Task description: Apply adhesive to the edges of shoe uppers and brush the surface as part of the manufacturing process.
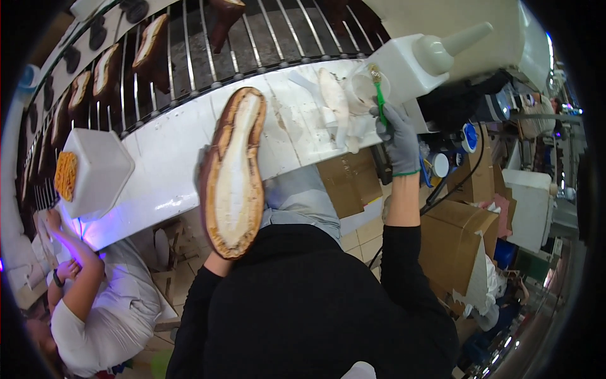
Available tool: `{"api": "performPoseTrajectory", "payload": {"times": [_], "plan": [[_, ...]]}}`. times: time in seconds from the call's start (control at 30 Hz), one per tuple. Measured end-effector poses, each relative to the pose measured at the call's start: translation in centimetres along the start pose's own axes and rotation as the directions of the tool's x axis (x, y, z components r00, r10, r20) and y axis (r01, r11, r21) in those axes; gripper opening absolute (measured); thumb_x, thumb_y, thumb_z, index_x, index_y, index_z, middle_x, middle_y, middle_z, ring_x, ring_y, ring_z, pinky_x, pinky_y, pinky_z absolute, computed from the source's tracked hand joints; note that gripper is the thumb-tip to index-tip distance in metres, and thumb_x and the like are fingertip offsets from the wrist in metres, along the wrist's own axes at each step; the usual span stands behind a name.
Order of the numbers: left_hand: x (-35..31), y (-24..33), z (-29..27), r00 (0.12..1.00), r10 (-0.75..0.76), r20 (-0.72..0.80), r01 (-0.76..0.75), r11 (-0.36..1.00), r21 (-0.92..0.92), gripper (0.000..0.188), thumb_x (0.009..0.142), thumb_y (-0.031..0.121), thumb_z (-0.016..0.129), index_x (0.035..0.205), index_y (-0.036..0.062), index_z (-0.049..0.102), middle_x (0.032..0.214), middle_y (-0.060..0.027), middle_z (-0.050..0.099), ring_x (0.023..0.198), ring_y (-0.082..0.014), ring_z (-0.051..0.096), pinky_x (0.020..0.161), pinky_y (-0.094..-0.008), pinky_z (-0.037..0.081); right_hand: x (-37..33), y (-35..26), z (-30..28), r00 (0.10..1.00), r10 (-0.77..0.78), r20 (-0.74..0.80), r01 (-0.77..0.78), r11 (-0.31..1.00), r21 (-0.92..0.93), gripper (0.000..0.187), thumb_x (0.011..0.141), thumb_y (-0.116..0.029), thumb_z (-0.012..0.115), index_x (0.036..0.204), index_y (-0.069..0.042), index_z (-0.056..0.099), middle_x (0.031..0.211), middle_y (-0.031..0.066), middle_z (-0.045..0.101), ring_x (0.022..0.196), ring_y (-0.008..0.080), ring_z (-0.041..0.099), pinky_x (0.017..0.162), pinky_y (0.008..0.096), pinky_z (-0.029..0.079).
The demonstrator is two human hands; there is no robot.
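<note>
A brown shoe upper on its last (237,170) is held bottom up in front of the white bench, showing a pale insole with a tan folded rim round it. My left wrist (218,264) shows below its heel; my left hand is behind the shoe, its fingers mostly hidden. My right hand (400,140), in a grey glove with a green cuff, is closed round a green-handled brush (379,96). The brush's bristle end is over a translucent cup (363,91) on the bench. Close to the cup stands a white squeeze bottle (407,66) with a long nozzle.
Beyond the bench (170,151) runs a rack of metal bars (278,38) bearing several shoes. A white block-shaped container (101,170) with an orange bristly piece stands left. A person in a white shirt (117,309) sits at lower left. Cardboard boxes (451,237) stand right.
</note>
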State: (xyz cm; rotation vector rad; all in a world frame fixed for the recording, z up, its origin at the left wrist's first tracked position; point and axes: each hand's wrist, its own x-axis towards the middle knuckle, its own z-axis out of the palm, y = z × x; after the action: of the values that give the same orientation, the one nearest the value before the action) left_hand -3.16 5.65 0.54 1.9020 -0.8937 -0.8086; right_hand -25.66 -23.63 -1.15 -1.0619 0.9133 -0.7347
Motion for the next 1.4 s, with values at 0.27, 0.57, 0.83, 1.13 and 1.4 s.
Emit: {"api": "performPoseTrajectory", "payload": {"times": [0.27, 0.57, 0.83, 1.13, 1.4], "plan": [[2.9, -1.0, 4.1, 0.903, 0.301, -0.307, -0.284, 0.953, 0.100, 0.062, 0.090, 0.033, 0.062, 0.141, 0.0101, 0.034, 0.140, -0.0121, 0.044, 0.129, -0.0273, 0.043, 0.109, -0.0420, 0.029, -5.8, -3.0, 8.2, 0.973, -0.078, 0.217, 0.144, 0.940, -0.309, 0.021, 0.083, -0.005, 0.063, 0.101, 0.004, 0.068, 0.079, 0.0047, 0.063, 0.063, 0.0063, 0.048, 0.055, 0.0186, 0.036], [4.2, -5.0, 6.2, 0.615, 0.628, -0.477, -0.582, 0.769, 0.263, 0.066, 0.088, 0.031, 0.065, 0.140, 0.0087, 0.030, 0.139, -0.0138, 0.041, 0.129, -0.0286, 0.042, 0.110, -0.0500, 0.026, -10.0, -0.2, 13.0, 0.844, -0.134, 0.519, 0.372, 0.843, -0.388, 0.021, 0.073, 0.003, 0.068, 0.094, 0.002, 0.071, 0.079, 0.0070, 0.065, 0.068, 0.0096, 0.057, 0.061, 0.0224, 0.043], [5.2, -6.9, 7.1, 0.496, 0.706, -0.506, -0.658, 0.685, 0.312, 0.069, 0.085, 0.027, 0.068, 0.138, 0.0082, 0.028, 0.139, -0.0148, 0.040, 0.129, -0.0299, 0.042, 0.111, -0.0535, 0.023, -6.8, 0.9, 12.6, 0.932, -0.042, 0.360, 0.255, 0.782, -0.569, 0.012, 0.081, -0.003, 0.067, 0.091, 0.002, 0.071, 0.072, 0.0004, 0.058, 0.064, 0.0046, 0.046, 0.059, 0.0206, 0.036], [5.1, -7.2, 7.2, 0.511, 0.717, -0.474, -0.676, 0.676, 0.293, 0.074, 0.080, 0.020, 0.072, 0.137, 0.0080, 0.027, 0.138, -0.0160, 0.039, 0.130, -0.0320, 0.041, 0.112, -0.0554, 0.019, 1.0, 3.5, 12.1, 0.939, -0.208, 0.274, 0.339, 0.697, -0.632, 0.018, 0.083, -0.016, 0.070, 0.092, 0.000, 0.072, 0.068, -0.0039, 0.058, 0.061, 0.0024, 0.042, 0.053, 0.0204, 0.032], [4.5, -6.6, 7.1, 0.539, 0.696, -0.473, -0.653, 0.701, 0.287, 0.077, 0.076, 0.016, 0.076, 0.136, 0.0079, 0.026, 0.137, -0.0165, 0.039, 0.130, -0.0327, 0.040, 0.113, -0.0561, 0.018, -2.2, 0.3, 11.6, 0.930, 0.059, 0.363, 0.222, 0.695, -0.683, 0.015, 0.082, -0.013, 0.069, 0.090, -0.001, 0.072, 0.071, -0.0023, 0.061, 0.061, 0.0013, 0.046, 0.055, 0.0192, 0.036]]}}
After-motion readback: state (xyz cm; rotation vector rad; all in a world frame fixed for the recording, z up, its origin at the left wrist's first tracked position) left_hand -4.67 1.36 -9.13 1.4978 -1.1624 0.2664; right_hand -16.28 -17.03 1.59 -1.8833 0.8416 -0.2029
